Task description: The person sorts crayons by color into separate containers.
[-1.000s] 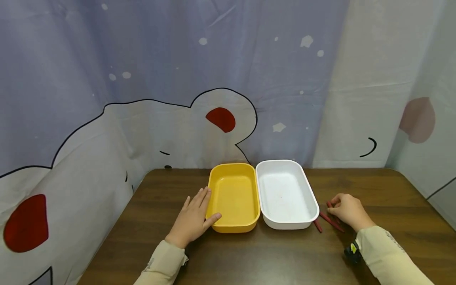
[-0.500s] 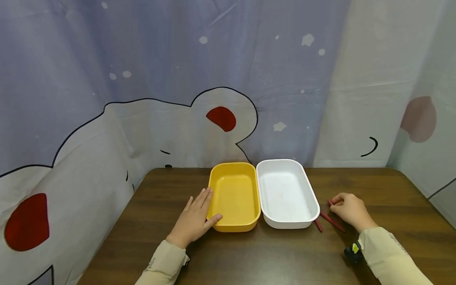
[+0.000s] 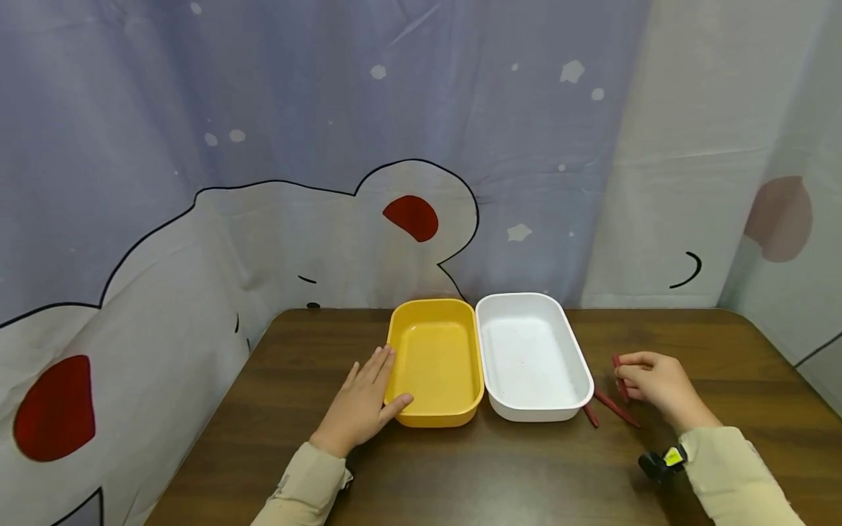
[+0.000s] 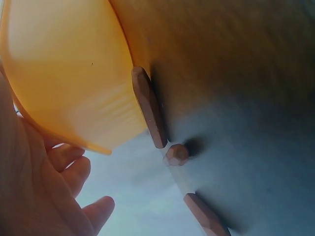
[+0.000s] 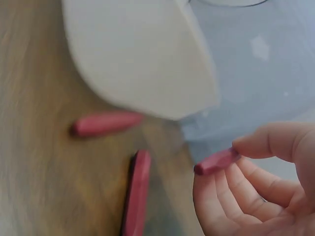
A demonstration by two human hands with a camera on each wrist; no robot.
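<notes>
Between thumb and fingers my right hand (image 3: 660, 385) pinches a short dark red faceted stick (image 5: 216, 161), held above the table right of the white tray (image 3: 534, 358). Two like red sticks lie on the table: one (image 3: 616, 409) near the tray's front right corner, another (image 3: 591, 416) against its edge. Stretched flat, my left hand (image 3: 358, 405) rests at the left rim of the yellow tray (image 3: 435, 358). In the left wrist view, several brownish faceted sticks (image 4: 149, 107) lie beside that tray's edge; the head view does not show them.
The two trays stand side by side on the dark wooden table (image 3: 513, 475). A patterned curtain (image 3: 526, 146) hangs behind the table and along its sides. A dark device (image 3: 661, 463) with a yellow mark sits at the right wrist.
My right hand has moved slightly right and up, taking a red stick away from the others. The left hand stays at the yellow tray. The head view has shifted a little.
</notes>
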